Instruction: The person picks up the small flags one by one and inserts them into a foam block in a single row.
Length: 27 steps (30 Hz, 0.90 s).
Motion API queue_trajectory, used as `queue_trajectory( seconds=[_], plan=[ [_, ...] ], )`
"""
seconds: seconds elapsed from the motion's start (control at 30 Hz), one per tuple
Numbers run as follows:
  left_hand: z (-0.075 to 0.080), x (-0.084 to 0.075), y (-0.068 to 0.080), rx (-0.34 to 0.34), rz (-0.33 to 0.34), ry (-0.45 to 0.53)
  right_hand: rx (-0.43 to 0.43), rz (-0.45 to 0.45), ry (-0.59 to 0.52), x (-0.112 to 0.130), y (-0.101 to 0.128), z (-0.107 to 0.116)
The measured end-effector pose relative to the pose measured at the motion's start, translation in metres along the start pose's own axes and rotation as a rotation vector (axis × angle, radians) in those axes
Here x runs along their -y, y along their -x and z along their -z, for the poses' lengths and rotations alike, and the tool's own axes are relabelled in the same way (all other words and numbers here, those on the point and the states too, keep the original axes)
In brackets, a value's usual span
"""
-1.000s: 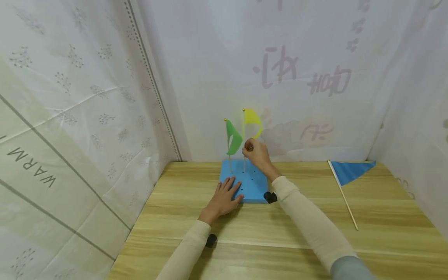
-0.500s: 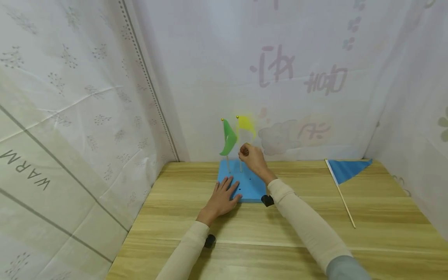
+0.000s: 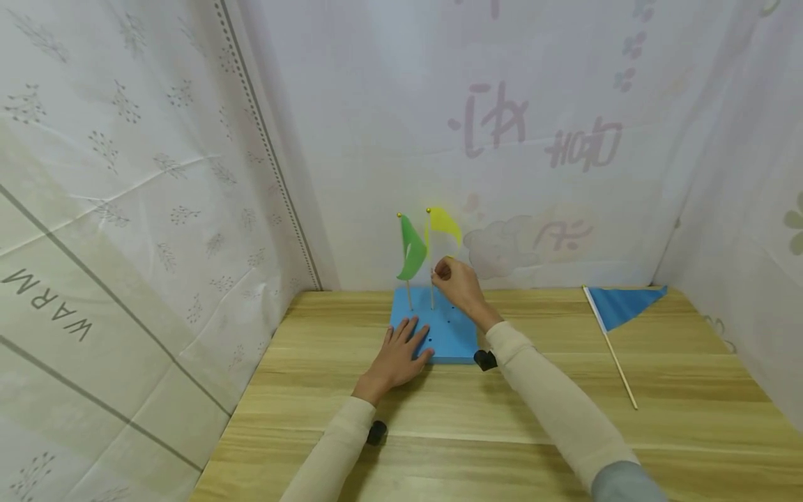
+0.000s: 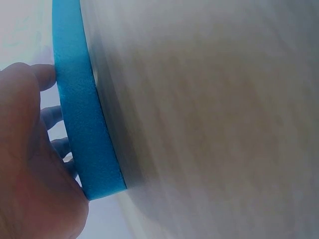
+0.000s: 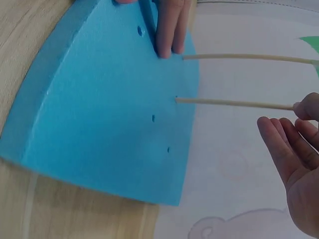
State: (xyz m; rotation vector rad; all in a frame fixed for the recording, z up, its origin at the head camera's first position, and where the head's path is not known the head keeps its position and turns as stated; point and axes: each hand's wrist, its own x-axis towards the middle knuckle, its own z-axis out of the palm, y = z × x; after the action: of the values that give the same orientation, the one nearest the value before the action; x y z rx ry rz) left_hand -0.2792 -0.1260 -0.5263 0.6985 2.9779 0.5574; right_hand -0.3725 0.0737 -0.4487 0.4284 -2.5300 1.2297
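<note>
A person's left hand [image 3: 401, 351] presses flat, fingers straight, on the near-left corner of a blue foam board [image 3: 453, 333]. At the board's 12 o'clock a green flag [image 3: 411, 248] stands planted. Beside it, the yellow flag [image 3: 442, 222] now stands upright in its hole, no longer leaning, its stick pinched by the right hand [image 3: 456, 280]. A blue flag [image 3: 621, 305] lies at 3 o'clock on the table [image 3: 690, 411].

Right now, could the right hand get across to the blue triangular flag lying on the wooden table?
Probably yes. The right hand is at the yellow flag's stick, and bare wooden table lies between it and the blue triangular flag to its right.
</note>
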Motion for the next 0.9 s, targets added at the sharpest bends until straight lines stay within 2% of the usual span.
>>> queue_trajectory(
  seconds=[0.33,0.57,0.9],
  plan=[
    [-0.001,0.001,-0.002,-0.008,-0.012,-0.014,-0.017,0.019,0.03,-0.016,0.01,0.037],
    [-0.001,0.002,-0.001,-0.017,-0.016,-0.006,-0.052,0.035,0.045,-0.04,0.024,0.066],
    [-0.001,0.001,0.002,-0.002,-0.017,0.001,-0.099,-0.021,0.114,-0.083,0.047,0.118]
  ],
)
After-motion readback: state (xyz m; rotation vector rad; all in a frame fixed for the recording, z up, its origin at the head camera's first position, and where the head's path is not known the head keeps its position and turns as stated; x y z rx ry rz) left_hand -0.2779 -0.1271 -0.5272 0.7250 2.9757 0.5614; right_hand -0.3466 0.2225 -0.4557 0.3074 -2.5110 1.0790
